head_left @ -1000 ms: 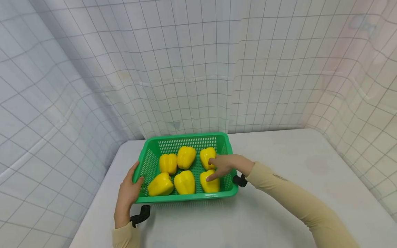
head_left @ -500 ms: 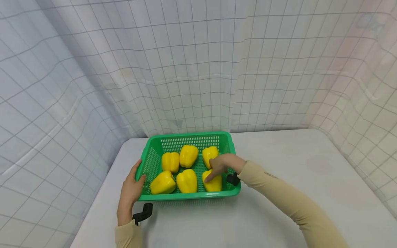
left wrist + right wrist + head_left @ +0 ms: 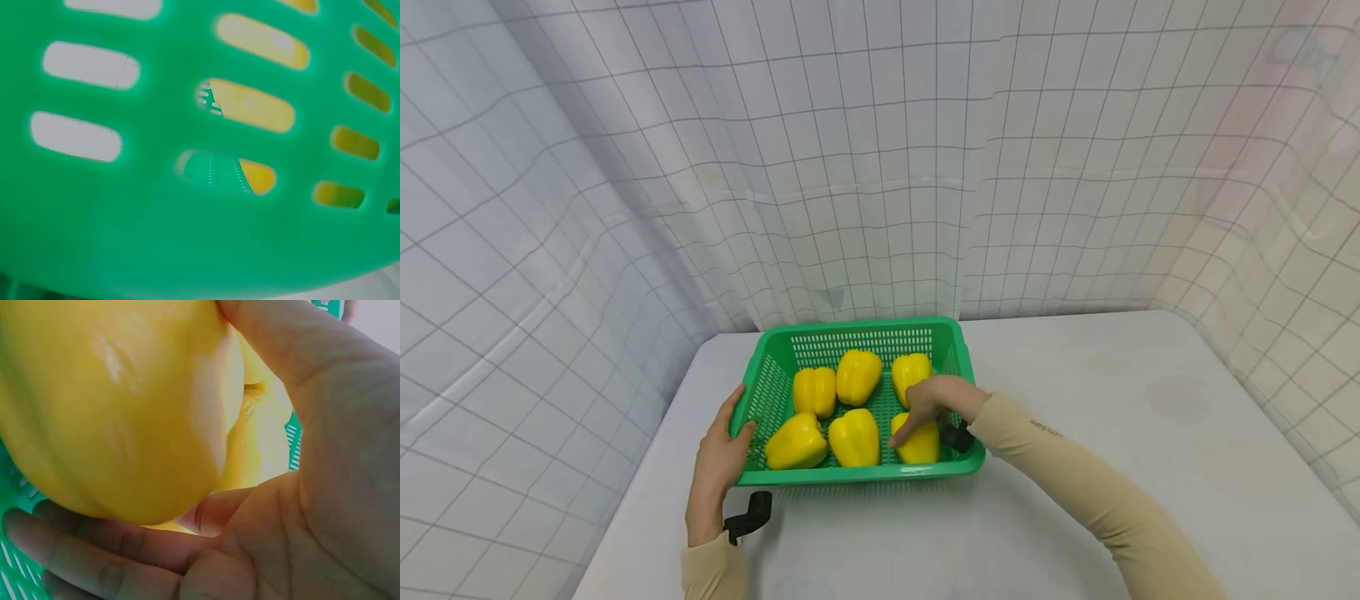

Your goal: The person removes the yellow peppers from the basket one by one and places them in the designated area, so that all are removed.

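A green plastic basket (image 3: 857, 475) holds several yellow bell peppers in two rough rows. My left hand (image 3: 717, 457) grips its left rim, thumb over the inner side and fingers along the outside. In the left wrist view the slotted basket wall (image 3: 156, 219) fills the picture, with yellow showing through the slots. Inside the basket, my right hand (image 3: 938, 397) grasps the front right bell pepper (image 3: 921, 447). The right wrist view shows the thumb on one side of this pepper and the other fingers around its opposite side.
Just behind the held one lies another yellow pepper (image 3: 912, 373), close to my right hand. The basket stands on a white table (image 3: 1097, 367), near its back edge. White gridded curtains (image 3: 880, 167) hang behind and on both sides.
My right hand has lowered onto the front right pepper, and its thumb has moved down the pepper's left side. The left hand keeps its place on the rim; the view has shifted slightly.
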Demonstrator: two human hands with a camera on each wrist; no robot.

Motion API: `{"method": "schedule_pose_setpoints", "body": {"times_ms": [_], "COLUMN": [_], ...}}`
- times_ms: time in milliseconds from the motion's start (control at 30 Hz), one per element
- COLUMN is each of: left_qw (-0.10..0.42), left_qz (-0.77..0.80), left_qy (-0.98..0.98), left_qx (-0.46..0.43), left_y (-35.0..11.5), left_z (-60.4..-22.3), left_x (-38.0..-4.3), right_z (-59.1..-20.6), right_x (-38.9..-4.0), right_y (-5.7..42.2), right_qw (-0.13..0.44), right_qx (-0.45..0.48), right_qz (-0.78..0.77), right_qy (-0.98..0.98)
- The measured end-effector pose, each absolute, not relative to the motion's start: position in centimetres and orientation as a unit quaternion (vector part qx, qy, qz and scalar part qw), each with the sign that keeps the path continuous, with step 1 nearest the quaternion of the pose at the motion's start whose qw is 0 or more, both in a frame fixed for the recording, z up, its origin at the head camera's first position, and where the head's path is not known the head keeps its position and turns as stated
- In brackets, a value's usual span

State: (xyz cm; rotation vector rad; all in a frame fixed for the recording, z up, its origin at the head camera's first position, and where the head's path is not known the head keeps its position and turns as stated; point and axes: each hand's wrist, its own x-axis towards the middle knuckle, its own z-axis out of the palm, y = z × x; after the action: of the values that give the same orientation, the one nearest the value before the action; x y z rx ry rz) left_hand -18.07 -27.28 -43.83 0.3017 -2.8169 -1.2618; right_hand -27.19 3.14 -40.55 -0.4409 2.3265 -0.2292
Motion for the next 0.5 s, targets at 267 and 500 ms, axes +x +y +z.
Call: {"method": "schedule_pose_setpoints", "body": {"times_ms": [267, 500], "left_qw": [0.018, 0.018], "left_qz": [-0.411, -0.413], "left_qy": [-0.906, -0.906], "left_qx": [0.094, 0.094], "left_y": [-27.25, -27.28], "left_z": [-43.82, -43.83], "left_x": [-18.06, -18.06], "right_z": [-40.82, -40.96], "right_x": [-27.11, -27.02], "right_y": [3.38, 3.51], "right_qw": [0.375, 0.368], "right_qx": [-0.171, -0.171], "right_qz": [-0.109, -0.119], "right_qy": [0.904, 0.906]}}
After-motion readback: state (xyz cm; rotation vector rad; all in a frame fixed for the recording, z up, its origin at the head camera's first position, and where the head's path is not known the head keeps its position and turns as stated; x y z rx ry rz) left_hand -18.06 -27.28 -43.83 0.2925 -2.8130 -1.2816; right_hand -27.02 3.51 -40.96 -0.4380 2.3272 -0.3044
